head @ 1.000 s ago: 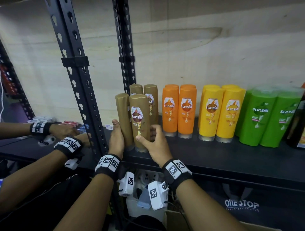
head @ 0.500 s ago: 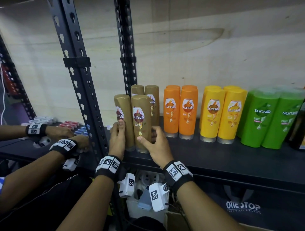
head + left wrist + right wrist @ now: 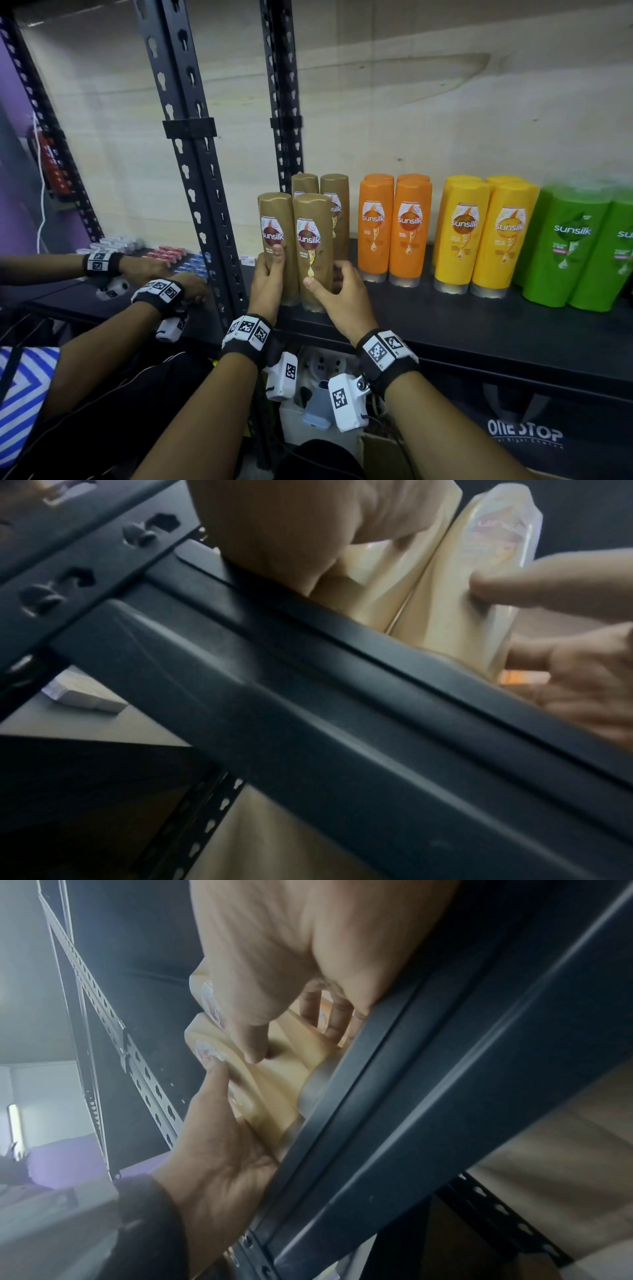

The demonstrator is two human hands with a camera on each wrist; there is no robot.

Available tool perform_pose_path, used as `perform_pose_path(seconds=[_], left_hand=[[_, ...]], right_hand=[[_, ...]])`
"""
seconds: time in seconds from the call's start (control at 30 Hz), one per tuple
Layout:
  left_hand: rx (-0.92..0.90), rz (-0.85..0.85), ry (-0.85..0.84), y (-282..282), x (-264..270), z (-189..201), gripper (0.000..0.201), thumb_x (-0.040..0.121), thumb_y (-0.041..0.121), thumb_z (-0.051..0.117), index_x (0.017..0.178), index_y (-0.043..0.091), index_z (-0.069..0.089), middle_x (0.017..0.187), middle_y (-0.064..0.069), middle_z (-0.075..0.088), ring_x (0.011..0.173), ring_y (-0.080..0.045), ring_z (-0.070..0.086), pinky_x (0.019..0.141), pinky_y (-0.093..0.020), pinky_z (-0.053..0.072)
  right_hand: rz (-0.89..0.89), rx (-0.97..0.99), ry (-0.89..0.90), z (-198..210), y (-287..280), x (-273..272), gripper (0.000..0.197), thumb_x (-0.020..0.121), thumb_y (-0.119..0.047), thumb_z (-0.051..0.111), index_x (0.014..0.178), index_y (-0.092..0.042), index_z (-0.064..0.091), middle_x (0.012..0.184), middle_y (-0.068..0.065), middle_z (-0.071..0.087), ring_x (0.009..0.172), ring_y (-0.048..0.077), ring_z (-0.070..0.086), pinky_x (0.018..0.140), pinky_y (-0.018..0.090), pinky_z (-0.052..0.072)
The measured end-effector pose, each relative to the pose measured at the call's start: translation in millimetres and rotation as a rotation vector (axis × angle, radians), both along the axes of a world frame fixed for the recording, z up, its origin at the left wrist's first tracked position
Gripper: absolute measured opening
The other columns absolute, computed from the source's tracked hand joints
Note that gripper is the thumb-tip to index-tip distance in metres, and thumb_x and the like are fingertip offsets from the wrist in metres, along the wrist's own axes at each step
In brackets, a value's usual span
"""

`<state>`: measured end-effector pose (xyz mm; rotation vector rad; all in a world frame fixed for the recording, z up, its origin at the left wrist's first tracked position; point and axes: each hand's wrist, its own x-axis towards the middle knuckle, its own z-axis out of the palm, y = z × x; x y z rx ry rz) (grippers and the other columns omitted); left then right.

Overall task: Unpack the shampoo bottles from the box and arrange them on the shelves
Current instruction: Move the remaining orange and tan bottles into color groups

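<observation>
While the black shelf [image 3: 462, 329] has bare room along its front edge, rows of bottles stand farther back. Near its left end, just beside the post [image 3: 191, 171], two brown bottles stand side by side, touching. The left hand [image 3: 267, 274] grips the left brown bottle [image 3: 274, 222]. The right hand [image 3: 339, 294] grips the right brown bottle [image 3: 313, 240], thumb in front.

The head view is evenly but dimly lit, sharp at centre; the green bottles [image 3: 575, 246] toward 3 o'clock smear, and the uprights [image 3: 191, 164] bow outward. Both wrist views are soft, noisy, washed pale, with a glowing lamp [image 3: 13, 1131] at 9 o'clock.
</observation>
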<state>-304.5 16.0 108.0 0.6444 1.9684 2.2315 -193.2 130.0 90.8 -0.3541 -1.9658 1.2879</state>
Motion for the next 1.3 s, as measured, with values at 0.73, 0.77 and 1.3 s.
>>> perform_pose_path(seconds=[0.73,0.77,1.3], left_hand=[[-0.504,0.134,0.591,-31.0,-8.8,42.4,0.062,0.089,0.038,0.078,0.141,0.022,0.049,0.123,0.007,0.068,0.109,-0.011,0.064,0.09,-0.025,0.049],[-0.514,0.128,0.587,-31.3,-9.2,44.2,0.066,0.088,0.037,0.079,0.143,0.02,0.046,0.127,0.004,0.068,0.112,-0.014,0.064,0.092,-0.027,0.049],[-0.499,0.101,0.475,5.9,-34.5,47.7,0.071,0.086,0.034,0.081,0.143,0.018,0.042,0.126,-0.001,0.067,0.113,-0.019,0.066,0.086,-0.028,0.049]], right_hand=[[-0.175,0.212,-0.017,44.7,-32.0,6.6,0.068,0.097,-0.023,0.065,0.154,-0.017,0.027,0.151,0.009,0.039,0.136,0.025,0.044,0.108,0.04,0.046],[-0.18,0.22,-0.022,45.7,-31.9,6.3,0.068,0.098,-0.022,0.065,0.154,-0.016,0.027,0.152,0.008,0.039,0.137,0.025,0.043,0.109,0.04,0.046],[-0.21,0.224,-0.163,56.3,-9.5,-17.5,0.07,0.098,-0.016,0.064,0.154,-0.013,0.021,0.151,0.013,0.037,0.135,0.026,0.046,0.099,0.029,0.041]])
